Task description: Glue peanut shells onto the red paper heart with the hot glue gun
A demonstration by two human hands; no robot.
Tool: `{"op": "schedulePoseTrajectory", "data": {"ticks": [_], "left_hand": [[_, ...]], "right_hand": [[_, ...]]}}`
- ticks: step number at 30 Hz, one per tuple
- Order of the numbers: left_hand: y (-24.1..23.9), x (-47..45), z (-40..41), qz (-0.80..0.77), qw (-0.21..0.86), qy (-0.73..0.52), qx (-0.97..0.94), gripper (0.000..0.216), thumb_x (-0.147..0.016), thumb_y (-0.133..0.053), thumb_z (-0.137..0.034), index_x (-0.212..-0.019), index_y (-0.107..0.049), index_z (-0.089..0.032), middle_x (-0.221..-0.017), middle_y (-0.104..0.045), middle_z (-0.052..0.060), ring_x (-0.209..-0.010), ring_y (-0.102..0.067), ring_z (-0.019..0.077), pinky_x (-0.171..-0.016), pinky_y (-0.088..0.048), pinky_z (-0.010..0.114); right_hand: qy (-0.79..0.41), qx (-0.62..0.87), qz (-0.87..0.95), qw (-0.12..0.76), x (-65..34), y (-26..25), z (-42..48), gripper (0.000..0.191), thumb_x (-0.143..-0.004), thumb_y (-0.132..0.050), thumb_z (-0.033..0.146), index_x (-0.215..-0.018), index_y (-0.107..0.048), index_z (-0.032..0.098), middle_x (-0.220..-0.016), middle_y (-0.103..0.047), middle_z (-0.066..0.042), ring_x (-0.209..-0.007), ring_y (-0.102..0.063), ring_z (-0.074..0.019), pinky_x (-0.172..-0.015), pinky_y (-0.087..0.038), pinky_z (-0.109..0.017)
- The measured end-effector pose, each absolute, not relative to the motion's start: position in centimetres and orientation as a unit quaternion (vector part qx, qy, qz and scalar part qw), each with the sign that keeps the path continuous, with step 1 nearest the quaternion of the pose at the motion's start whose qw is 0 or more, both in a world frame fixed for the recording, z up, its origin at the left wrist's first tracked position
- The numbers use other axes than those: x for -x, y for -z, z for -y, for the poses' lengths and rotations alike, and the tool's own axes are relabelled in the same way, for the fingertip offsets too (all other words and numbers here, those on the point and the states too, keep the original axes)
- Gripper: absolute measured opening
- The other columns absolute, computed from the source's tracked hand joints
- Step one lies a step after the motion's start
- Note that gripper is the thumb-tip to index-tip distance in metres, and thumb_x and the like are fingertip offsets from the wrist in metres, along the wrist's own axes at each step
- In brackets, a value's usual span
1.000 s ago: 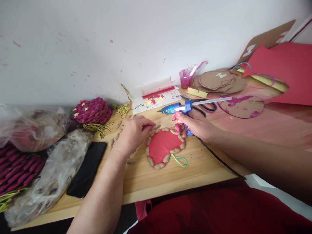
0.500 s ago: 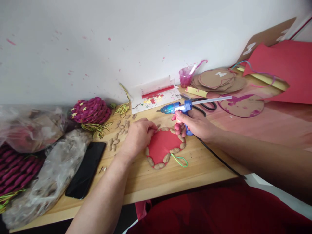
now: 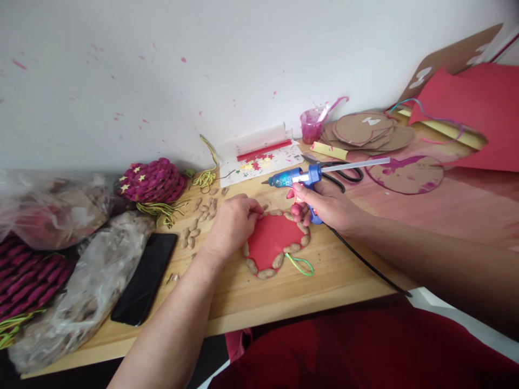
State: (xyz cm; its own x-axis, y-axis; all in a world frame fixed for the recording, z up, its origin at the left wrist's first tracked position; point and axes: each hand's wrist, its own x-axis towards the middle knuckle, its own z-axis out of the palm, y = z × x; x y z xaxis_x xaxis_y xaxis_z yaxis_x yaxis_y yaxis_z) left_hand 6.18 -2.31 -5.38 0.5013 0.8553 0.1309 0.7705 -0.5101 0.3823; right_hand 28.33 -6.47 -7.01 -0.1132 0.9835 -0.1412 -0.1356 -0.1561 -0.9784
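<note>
A red heart-like cutout (image 3: 275, 237) lies on the wooden table, its rim lined with peanuts (image 3: 266, 274). At its upper left edge my left hand (image 3: 235, 221) is closed, fingertips pinched down on a peanut mostly hidden beneath them. My right hand (image 3: 320, 204) grips a blue hot glue gun (image 3: 286, 179) above the cutout's upper right side. The gun's nozzle points left, and a clear glue stick (image 3: 357, 164) juts from its back. A green-yellow cord loop (image 3: 300, 266) sticks out at the cutout's lower right. Several loose peanuts (image 3: 193, 227) lie left of my left hand.
Scissors (image 3: 348, 174) lie behind the glue gun, whose black cord (image 3: 365, 260) runs to the front edge. A phone (image 3: 145, 278) and plastic bags (image 3: 91, 286) occupy the left. Cardboard discs (image 3: 363, 129) and a pink-stained cup (image 3: 312, 124) stand by the wall.
The view has shifted very slightly. Both hands, the glue gun and the cutout keep their places relative to one another.
</note>
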Motion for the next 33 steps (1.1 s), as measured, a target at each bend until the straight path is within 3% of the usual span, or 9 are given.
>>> {"op": "schedulePoseTrajectory", "data": {"ticks": [24,30,33], "left_hand": [[5.1,-6.3,2.3,-0.500,0.161,-0.137,-0.840,0.017,-0.081,-0.065,-0.009,-0.081,-0.079,-0.021,-0.086,-0.076,0.004,-0.077,-0.067,0.0174,-0.076,-0.052,0.030],[4.6,-5.8,2.0,-0.523,0.328,-0.169,-0.768,0.019,-0.080,-0.075,-0.028,-0.097,-0.078,-0.020,-0.067,-0.074,-0.001,-0.057,-0.064,0.0144,-0.056,-0.049,0.026],[4.6,-5.3,1.5,-0.546,0.258,-0.194,-0.773,0.016,-0.086,-0.069,-0.032,-0.091,-0.078,-0.020,-0.068,-0.074,0.001,-0.058,-0.064,0.0146,-0.058,-0.047,0.026]], "right_hand": [[-0.585,0.484,0.448,0.472,-28.1,6.6,6.6,0.037,-0.097,-0.063,0.054,-0.089,-0.059,0.017,-0.063,-0.063,-0.002,-0.053,-0.066,-0.0131,-0.040,-0.051,-0.019],[-0.558,0.484,0.440,0.510,-29.0,5.9,6.1,0.041,-0.093,-0.064,0.059,-0.088,-0.059,0.019,-0.063,-0.062,-0.002,-0.051,-0.065,-0.0142,-0.037,-0.047,-0.021],[-0.554,0.492,0.420,0.524,-29.5,5.4,5.8,0.040,-0.094,-0.064,0.059,-0.087,-0.060,0.020,-0.063,-0.063,-0.002,-0.052,-0.066,-0.0144,-0.039,-0.048,-0.021]]}}
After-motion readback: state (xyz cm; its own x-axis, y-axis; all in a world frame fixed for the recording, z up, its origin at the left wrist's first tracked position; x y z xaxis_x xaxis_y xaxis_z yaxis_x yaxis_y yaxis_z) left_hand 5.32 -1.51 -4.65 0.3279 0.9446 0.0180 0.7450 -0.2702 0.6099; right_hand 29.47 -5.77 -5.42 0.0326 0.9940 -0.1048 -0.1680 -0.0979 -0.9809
